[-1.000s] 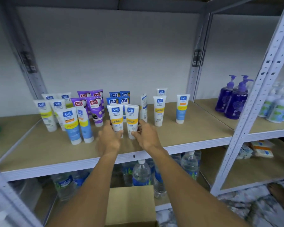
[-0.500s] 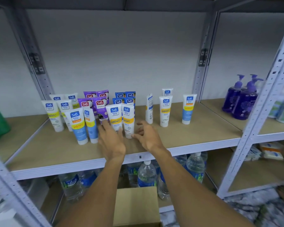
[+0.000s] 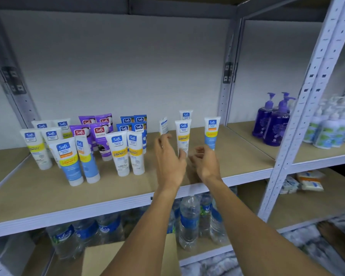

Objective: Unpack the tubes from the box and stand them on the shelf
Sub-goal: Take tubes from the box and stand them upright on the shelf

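Observation:
Several Safi tubes stand cap-down on the wooden shelf (image 3: 38, 194). Two white-and-yellow tubes (image 3: 126, 152) stand side by side left of my hands. My left hand (image 3: 168, 158) hovers above the shelf with loosely bent fingers, holding nothing, in front of a white tube turned sideways (image 3: 163, 126). My right hand (image 3: 204, 162) hangs beside it, fingers loosely curled and empty. Between and just behind the hands stands a white-and-yellow tube (image 3: 182, 136); a blue-and-white tube (image 3: 211, 132) stands to its right. The cardboard box (image 3: 100, 259) sits below my arms.
Purple pump bottles (image 3: 271, 122) and white-green bottles (image 3: 331, 130) stand on the neighbouring shelf to the right, past a perforated grey upright (image 3: 299, 124). Water bottles (image 3: 188, 220) fill the lower shelf. Packets (image 3: 307, 182) lie lower right. A bare foot (image 3: 339, 242) shows on the floor.
Both hands have let go of the two white-and-yellow tubes, which now stand on the shelf, and have moved right toward the tube standing farther right.

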